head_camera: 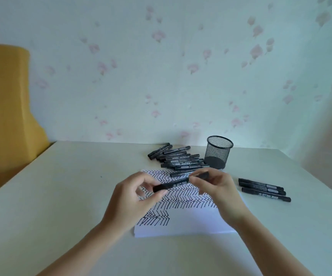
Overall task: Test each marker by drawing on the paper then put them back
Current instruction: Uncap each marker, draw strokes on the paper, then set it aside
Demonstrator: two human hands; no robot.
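Note:
A black marker (174, 185) is held level above the paper (183, 222), which is covered with rows of black zigzag strokes. My left hand (133, 198) pinches the marker's body at its left end. My right hand (219, 188) grips the marker's cap end (202, 175); whether the cap is on or off I cannot tell. A pile of several black markers (178, 159) lies behind the paper. Three more markers (264, 189) lie side by side to the right of the paper.
A black mesh pen cup (219, 151) stands upright behind the paper, to the right of the pile. The white table (51, 196) meets a floral wall at the back. A yellow chair (5, 108) stands at the left.

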